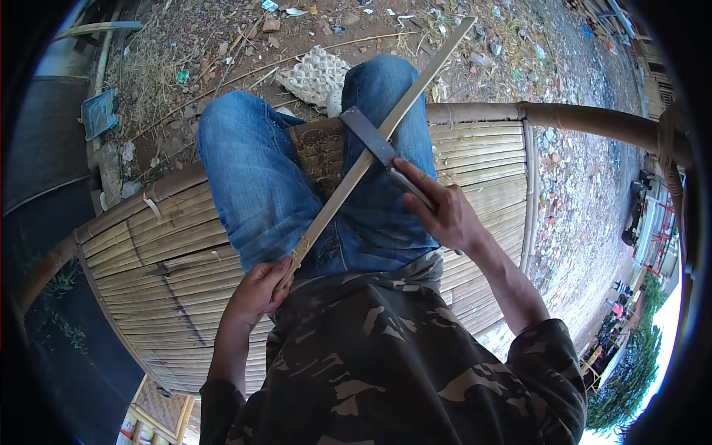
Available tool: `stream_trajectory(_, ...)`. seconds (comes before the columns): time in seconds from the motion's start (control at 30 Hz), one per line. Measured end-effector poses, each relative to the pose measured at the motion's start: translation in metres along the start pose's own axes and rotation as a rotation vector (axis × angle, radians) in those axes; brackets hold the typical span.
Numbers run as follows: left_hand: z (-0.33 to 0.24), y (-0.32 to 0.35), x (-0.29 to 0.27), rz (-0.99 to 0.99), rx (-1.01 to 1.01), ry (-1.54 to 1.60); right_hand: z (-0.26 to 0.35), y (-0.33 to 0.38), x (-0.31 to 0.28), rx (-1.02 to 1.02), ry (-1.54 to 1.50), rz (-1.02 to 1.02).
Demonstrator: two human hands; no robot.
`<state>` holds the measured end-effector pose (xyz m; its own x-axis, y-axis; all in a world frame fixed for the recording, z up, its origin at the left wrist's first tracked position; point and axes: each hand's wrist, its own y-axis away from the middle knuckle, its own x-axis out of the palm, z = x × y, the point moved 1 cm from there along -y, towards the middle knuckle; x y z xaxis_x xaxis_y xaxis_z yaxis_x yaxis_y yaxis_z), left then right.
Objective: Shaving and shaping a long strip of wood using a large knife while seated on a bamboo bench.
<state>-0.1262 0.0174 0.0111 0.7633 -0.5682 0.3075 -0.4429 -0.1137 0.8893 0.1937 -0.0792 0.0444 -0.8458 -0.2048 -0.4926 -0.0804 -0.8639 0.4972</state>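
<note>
A long, pale bamboo strip (335, 205) slants from near my waist up past my right knee. My left hand (257, 293) is closed round its lower end, by a knotty, frayed joint. In my right hand (447, 216) is a knife with a broad, dark, blunt-ended blade (366, 136); the fingers wrap its handle. The blade crosses the strip over my right thigh and appears to touch it. The edge against the strip is too small to make out.
I sit on a bamboo-slat bench (482, 170) with a thick bamboo pole (593, 122) along its far edge. Beyond my knees, a grey egg tray (315, 76) lies on littered ground. A blue plastic basket (99, 115) is at far left. Parked vehicles (653, 226) stand at right.
</note>
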Motion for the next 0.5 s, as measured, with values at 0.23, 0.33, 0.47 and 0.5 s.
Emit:
stream_trajectory(0.23,0.003,0.005,0.006,-0.054,0.042,-0.044,-0.004,0.006,0.005,-0.066,0.078,0.085)
stream_trajectory(0.33,0.003,-0.003,0.005,-0.038,0.031,-0.056,-0.016,-0.008,-0.016,-0.006,0.025,-0.140)
stream_trajectory(0.47,0.001,-0.005,0.005,-0.016,0.029,-0.049,0.010,0.015,0.021,-0.159,0.057,0.273)
stream_trajectory(0.5,0.002,-0.004,0.006,-0.020,0.055,-0.073,-0.001,0.012,0.024,-0.210,0.074,0.182)
